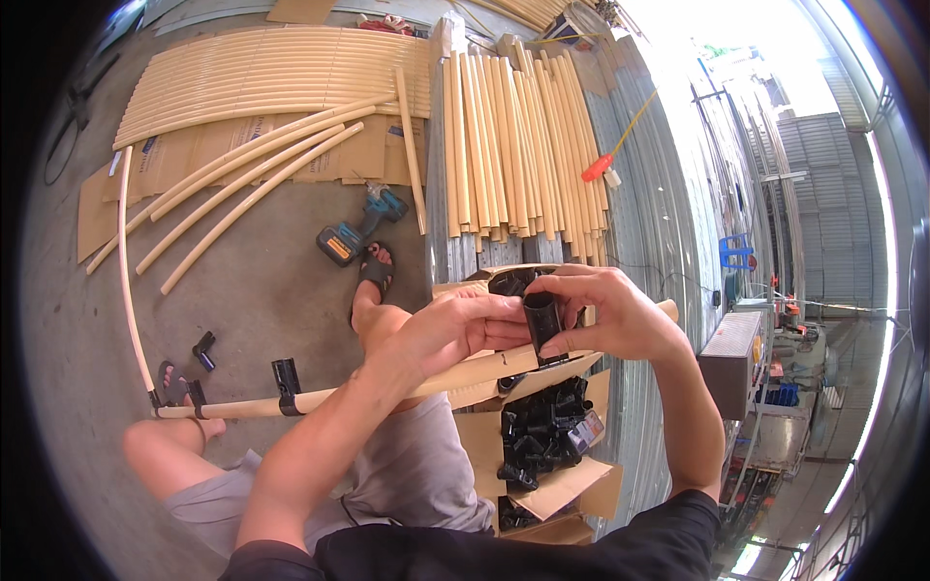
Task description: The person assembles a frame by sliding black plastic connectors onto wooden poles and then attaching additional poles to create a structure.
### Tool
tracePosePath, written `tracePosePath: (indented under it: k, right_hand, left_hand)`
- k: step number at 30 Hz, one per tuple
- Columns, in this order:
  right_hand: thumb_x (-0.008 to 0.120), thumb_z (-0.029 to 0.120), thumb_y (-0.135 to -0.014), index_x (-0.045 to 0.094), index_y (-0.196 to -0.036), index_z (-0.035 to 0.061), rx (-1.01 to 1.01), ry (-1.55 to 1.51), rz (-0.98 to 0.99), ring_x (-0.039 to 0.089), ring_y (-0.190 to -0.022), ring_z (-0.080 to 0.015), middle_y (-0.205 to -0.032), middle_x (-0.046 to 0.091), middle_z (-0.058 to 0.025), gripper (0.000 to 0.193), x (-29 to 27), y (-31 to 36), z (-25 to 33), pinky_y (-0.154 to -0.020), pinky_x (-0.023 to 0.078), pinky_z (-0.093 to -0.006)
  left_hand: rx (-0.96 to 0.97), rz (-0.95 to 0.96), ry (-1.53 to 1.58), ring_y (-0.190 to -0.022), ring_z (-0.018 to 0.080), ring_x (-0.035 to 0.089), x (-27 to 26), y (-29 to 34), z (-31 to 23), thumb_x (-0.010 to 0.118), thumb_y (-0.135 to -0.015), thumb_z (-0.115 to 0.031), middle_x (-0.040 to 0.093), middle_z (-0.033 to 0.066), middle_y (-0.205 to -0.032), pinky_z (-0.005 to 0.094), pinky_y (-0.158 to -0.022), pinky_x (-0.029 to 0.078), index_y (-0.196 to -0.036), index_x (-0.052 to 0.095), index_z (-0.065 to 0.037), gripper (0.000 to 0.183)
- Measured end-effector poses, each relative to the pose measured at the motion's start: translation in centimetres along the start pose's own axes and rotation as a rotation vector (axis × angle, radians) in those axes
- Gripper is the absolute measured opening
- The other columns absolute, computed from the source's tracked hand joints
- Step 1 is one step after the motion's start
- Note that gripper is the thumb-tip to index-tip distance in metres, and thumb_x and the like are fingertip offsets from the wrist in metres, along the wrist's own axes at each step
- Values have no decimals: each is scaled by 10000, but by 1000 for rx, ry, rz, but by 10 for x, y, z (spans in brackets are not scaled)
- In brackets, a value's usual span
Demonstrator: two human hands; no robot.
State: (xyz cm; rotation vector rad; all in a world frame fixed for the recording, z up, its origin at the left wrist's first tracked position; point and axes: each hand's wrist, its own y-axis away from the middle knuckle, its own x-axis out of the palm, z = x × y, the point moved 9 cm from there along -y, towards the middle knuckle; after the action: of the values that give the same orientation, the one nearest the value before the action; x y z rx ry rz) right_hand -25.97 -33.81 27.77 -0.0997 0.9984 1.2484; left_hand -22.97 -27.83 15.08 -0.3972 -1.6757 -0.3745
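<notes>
Black connector [545,331]: pinched by right hand [603,308]; left hand [473,323] half-curled just beside. Tan pole [470,374] beneath hands: could roll if poorly supported, tilting connector.

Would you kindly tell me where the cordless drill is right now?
In the head view, the teal-and-black cordless drill is on the grey floor, left of centre, just beyond a sandaled foot.

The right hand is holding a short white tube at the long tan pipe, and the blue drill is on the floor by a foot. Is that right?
Not quite: the short tube is black, not white, as the head view shows. The right hand is holding it at the long tan pipe, and the blue drill is on the floor by a foot.
</notes>
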Motion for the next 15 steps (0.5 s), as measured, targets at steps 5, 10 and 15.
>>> tracePosePath:
  k: [5,10,15]
  right_hand:
    - [884,133,-687,645,-1209,-6,1,-21,-5,637,-717,-138,-924,619,-74,590,-1,2,0,-657,526,-274]
    - [887,125,-679,646,-1222,-2,-5,-33,-1,647,-733,-142,-970,621,-85,607,1,-1,-2,-669,533,-269]
    - [891,123,-668,645,-1234,5,25,8,-9,650,-755,-145,-975,621,-81,629,-2,2,-1,-672,533,-280]
  left_hand:
    - [58,15,-59,-1093,296,670,2,3,-5,590,-964,-146,657,228,-1195,385,-1012,514,-1222,591,108,362]
    - [104,-58,-54,-1018,230,696,6,12,-10,671,-947,-166,692,173,-1124,337,-932,555,-1180,634,63,329]
    - [92,-209,-265,-855,113,679,13,9,-9,757,-898,-232,705,73,-1008,256,-799,553,-1128,668,29,359]
